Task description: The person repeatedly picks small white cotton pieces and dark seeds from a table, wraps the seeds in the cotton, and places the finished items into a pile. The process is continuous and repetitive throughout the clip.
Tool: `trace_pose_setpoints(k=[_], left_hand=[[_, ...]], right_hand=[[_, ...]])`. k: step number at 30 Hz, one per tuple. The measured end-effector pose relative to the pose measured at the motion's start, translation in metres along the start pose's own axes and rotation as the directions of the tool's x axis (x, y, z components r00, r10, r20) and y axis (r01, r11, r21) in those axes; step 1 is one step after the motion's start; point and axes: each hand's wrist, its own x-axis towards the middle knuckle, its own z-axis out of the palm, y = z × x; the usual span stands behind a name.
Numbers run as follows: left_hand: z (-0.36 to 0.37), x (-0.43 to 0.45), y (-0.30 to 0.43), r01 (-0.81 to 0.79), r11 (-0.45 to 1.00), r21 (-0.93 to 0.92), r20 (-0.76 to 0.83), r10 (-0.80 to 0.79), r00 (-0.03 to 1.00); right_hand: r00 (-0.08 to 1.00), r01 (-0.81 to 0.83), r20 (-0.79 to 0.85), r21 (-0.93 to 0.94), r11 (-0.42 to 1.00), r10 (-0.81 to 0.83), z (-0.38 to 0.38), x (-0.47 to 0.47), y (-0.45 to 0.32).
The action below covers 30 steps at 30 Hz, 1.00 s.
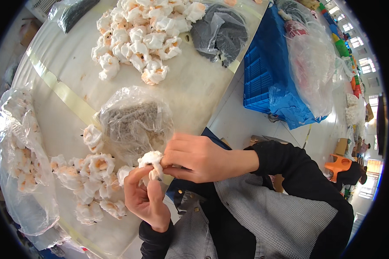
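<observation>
My left hand (149, 194) pinches a small white and peach plush piece (150, 159) between thumb and forefinger. The fingertips of my right hand (194, 158) grip the same piece from the other side, just over the table's near edge. A small dark tip shows at its lower end. More such plush pieces (99, 166) lie in a loose cluster left of my hands, and a larger pile (139, 42) lies farther back on the table (188, 87). Just beyond my hands is a clear plastic bag (129, 119) of small greyish-brown parts, too small to name.
A clear bag of plush pieces (26, 162) lies at the left. A bag of dark parts (218, 35) rests near the table's right edge, another dark bag (73, 14) at the back. Beyond that edge stands a blue plastic crate (257, 77) with bags; farther right, an orange stool (337, 165) and a person (351, 173).
</observation>
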Motion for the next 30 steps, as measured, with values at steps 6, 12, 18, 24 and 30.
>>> trace_pose_setpoints(k=[6, 12, 18, 24, 30], left_hand=[[0.013, -0.001, 0.015, 0.02, 0.995, 0.1, -0.034, -0.016, 0.999], [0.022, 0.0, 0.01, -0.19, 0.964, 0.186, -0.027, 0.198, 0.98], [0.017, 0.001, 0.007, -0.134, 0.971, 0.198, 0.04, 0.129, 0.991], [0.012, 0.0, -0.006, -0.164, 0.979, 0.123, 0.05, 0.159, 0.986], [0.01, 0.003, -0.01, -0.262, 0.953, 0.154, 0.067, 0.254, 0.965]], right_hand=[[0.994, 0.075, -0.075, -0.074, 0.994, -0.08, -0.007, 0.004, -0.011], [0.997, 0.058, -0.041, -0.202, 0.978, -0.068, -0.006, 0.004, -0.013], [0.995, 0.092, -0.001, -0.29, 0.953, -0.096, -0.007, -0.002, -0.012], [0.997, 0.077, 0.008, -0.328, 0.942, -0.078, -0.003, -0.006, -0.015], [0.977, -0.213, 0.032, 0.047, 0.976, 0.212, 0.001, -0.007, -0.01]])
